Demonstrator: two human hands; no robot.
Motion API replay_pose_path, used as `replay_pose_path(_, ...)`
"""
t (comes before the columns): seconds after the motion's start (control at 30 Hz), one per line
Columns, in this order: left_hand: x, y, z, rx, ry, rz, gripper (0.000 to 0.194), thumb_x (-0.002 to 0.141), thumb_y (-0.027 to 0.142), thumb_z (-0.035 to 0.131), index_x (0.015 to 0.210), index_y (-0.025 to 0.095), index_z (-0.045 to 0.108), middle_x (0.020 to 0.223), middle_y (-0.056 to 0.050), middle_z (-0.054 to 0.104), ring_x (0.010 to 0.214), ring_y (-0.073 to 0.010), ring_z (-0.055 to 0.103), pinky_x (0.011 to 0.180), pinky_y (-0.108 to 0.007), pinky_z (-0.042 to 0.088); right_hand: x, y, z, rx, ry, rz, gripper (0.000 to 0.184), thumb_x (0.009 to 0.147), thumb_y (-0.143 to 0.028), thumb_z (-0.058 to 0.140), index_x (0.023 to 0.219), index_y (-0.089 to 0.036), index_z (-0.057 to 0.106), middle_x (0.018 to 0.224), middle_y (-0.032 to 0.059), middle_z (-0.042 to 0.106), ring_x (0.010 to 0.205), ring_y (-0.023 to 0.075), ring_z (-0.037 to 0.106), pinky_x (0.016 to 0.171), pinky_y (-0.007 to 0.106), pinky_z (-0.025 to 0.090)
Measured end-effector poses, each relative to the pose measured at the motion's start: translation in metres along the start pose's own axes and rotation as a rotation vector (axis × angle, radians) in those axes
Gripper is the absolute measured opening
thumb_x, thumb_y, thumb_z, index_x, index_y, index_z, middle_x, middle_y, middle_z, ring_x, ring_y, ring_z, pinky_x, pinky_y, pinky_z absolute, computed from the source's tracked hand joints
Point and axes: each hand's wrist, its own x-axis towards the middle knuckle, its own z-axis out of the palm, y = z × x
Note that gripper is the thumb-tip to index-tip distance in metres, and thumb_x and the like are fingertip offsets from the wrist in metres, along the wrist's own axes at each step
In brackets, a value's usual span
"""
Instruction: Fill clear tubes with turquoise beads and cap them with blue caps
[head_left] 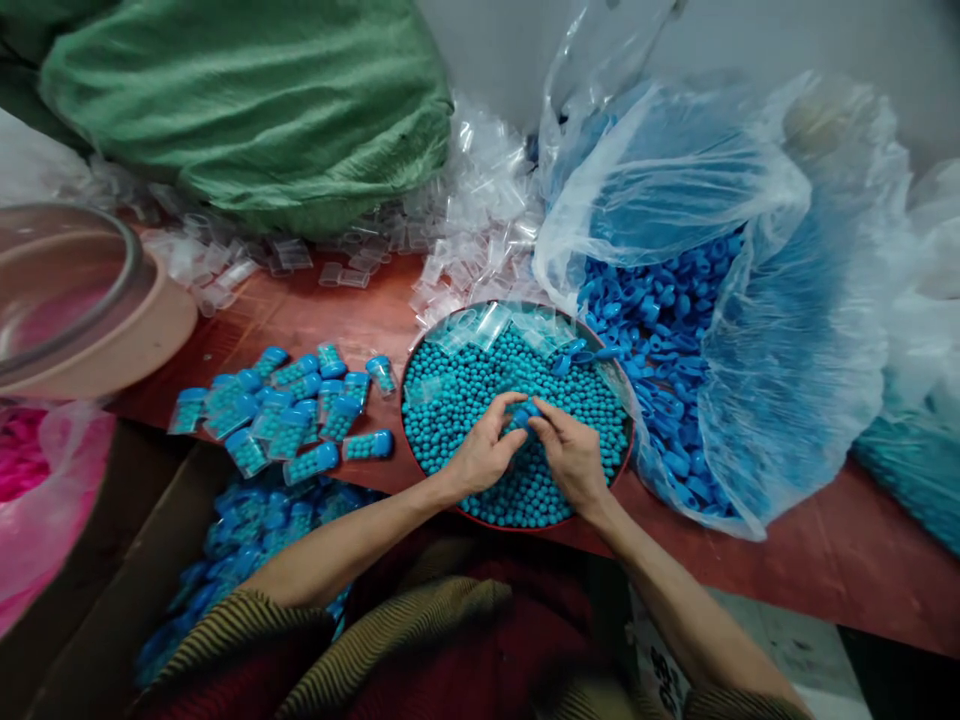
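Both hands meet over a round red-rimmed tray [631,440] filled with small teal beads [465,400]. My left hand [487,445] and my right hand [570,450] pinch a small blue cap [523,413] between their fingertips; whatever lies under the cap is hidden by the fingers. Several clear plastic tubes [491,327] lie on the beads at the tray's far side. Two or so loose blue caps [581,355] rest at its right edge. Left of the tray, filled bead containers with blue caps [289,430] lie scattered on the red table.
An open plastic bag of blue caps [667,300] stands at the right. Clear empty tubes [480,220] are heaped behind, beside a green sack [255,110]. Basins [97,340] stand at the left. More filled containers [255,540] lie below the table's edge [750,560].
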Motion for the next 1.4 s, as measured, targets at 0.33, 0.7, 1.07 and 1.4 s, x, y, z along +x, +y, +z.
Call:
replay_pose_path(0.33, -0.003, 0.009, 0.002, -0.032, 0.075, 0.066, 0.038, 0.079, 0.019, 0.051, 0.117, 0.017, 0.048, 0.099, -0.003, 0.057, 0.084, -0.0141, 0.053, 0.083, -0.029, 0.044, -0.016, -0.006, 0.007, -0.508, -0.161, -0.379, 0.076, 0.078, -0.044, 0.06, 0.136, -0.009, 0.028, 0.106, 0.02, 0.058, 0.085, 0.0304, 0.064, 0.059, 0.04, 0.055)
replay_pose_path(0.7, -0.006, 0.002, 0.01, -0.046, 0.154, -0.107, 0.018, 0.08, 0.027, 0.052, 0.095, 0.018, 0.05, 0.059, 0.007, 0.036, 0.053, -0.0075, 0.034, 0.051, -0.02, 0.029, -0.02, -0.007, 0.02, -0.583, -0.145, -0.391, 0.068, 0.075, -0.051, 0.058, 0.123, -0.006, 0.041, 0.094, 0.0168, 0.061, 0.075, 0.0276, 0.064, 0.052, 0.035, 0.051)
replay_pose_path(1.07, -0.088, 0.015, -0.145, 0.75, 0.561, -0.219, 0.04, 0.082, 0.04, 0.048, 0.116, 0.021, 0.054, 0.088, -0.003, 0.061, 0.08, -0.0197, 0.058, 0.073, -0.032, 0.046, 0.057, 0.02, -0.038, -1.048, -0.281, -0.245, 0.045, 0.087, -0.008, 0.035, 0.127, -0.023, 0.051, 0.108, 0.012, 0.058, 0.084, 0.0222, 0.059, 0.054, 0.027, 0.04)
replay_pose_path(1.4, -0.06, 0.009, -0.094, 1.196, 0.585, 0.103, 0.03, 0.091, 0.029, 0.037, 0.104, 0.018, 0.062, 0.096, -0.008, 0.066, 0.088, -0.0206, 0.062, 0.079, -0.03, 0.046, 0.072, 0.028, -0.037, -1.235, -0.257, -0.34, 0.023, 0.09, -0.018, 0.04, 0.092, -0.016, 0.063, 0.097, 0.0148, 0.057, 0.087, 0.0254, 0.051, 0.065, 0.033, 0.033)
